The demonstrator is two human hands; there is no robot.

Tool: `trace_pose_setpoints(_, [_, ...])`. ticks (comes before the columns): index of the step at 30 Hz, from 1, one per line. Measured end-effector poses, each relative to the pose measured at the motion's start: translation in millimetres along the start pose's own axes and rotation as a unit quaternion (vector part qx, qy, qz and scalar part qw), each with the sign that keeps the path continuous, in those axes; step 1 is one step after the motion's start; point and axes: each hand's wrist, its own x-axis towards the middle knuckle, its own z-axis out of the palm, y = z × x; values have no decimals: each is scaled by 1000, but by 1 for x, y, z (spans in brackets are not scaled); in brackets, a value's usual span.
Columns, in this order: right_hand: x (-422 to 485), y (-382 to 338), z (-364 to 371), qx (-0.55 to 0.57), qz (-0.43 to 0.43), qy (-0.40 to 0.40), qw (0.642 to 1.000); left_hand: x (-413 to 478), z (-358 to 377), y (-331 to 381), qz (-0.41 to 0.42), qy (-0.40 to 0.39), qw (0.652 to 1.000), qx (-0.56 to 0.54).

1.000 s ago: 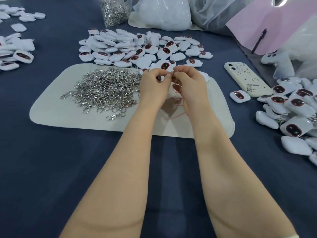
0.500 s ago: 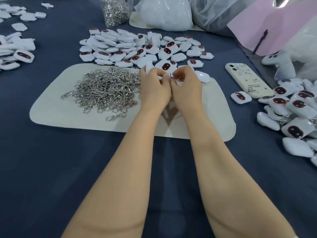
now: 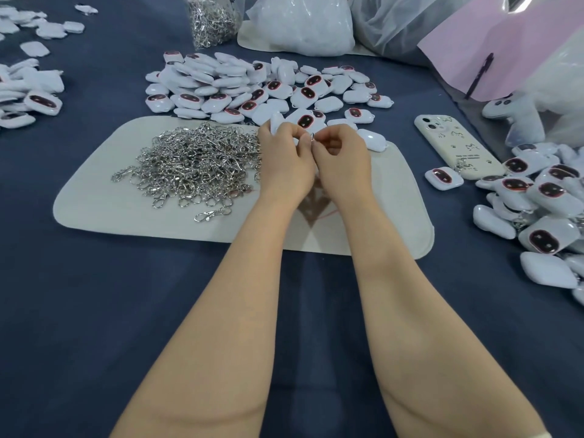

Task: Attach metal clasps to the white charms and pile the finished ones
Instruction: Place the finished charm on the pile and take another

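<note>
Your one view comes from the camera on your head, facing forward and down across the dark blue tablecloth (image 3: 79, 311). Your forearms enter from the bottom edge and fill the lower half. Your left hand (image 3: 286, 165) and right hand (image 3: 344, 165) meet just above frame centre, over the pale mat (image 3: 94, 203). The camera is near enough to show the white charm (image 3: 275, 124) your left hand grips, while the metal clasp (image 3: 312, 138) your right pinches is only a small glint. The wide angle reaches the phone (image 3: 455, 147) at right and the plastic bags (image 3: 300, 23) along the top edge.
</note>
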Motion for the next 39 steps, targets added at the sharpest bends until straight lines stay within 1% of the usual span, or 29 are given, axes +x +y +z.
trace_pose_setpoints(3, [0, 0, 1, 18, 1, -13, 1000, -1, 0, 0, -2, 14, 1000, -16])
trace_pose_setpoints(9, [0, -1, 0, 43, 7, 9, 999, -2, -1, 0, 3, 34, 998, -44])
trace_pose_setpoints(16, [0, -3, -1, 69, 36, 0, 997, 0, -3, -1, -6, 18, 999, -26])
trace_pose_setpoints(18, [0, -3, -2, 75, 40, -7, 996, 0, -3, -1, 3, 21, 999, -27])
trace_pose_setpoints(21, [0, -4, -2, 63, 28, -14, 997, 0, -3, -3, 12, 34, 999, -27])
trace_pose_setpoints(24, [-1, -2, 1, 1, -9, -18, 1000, 0, -3, -3, 1, 55, 998, -28])
trace_pose_setpoints(26, [-2, -1, 2, -16, -26, -12, 999, 0, -3, -3, 3, 66, 997, -37])
trace_pose_setpoints(28, [-3, -3, 3, 2, -31, -3, 1000, -1, -3, -3, 8, 67, 997, -45])
trace_pose_setpoints(32, [-2, -4, 4, 46, -7, -3, 999, -3, -3, -2, 13, 60, 997, -35])
trace_pose_setpoints(39, [-3, -5, 5, 52, -6, 24, 998, -5, 0, -3, 21, 75, 997, -22])
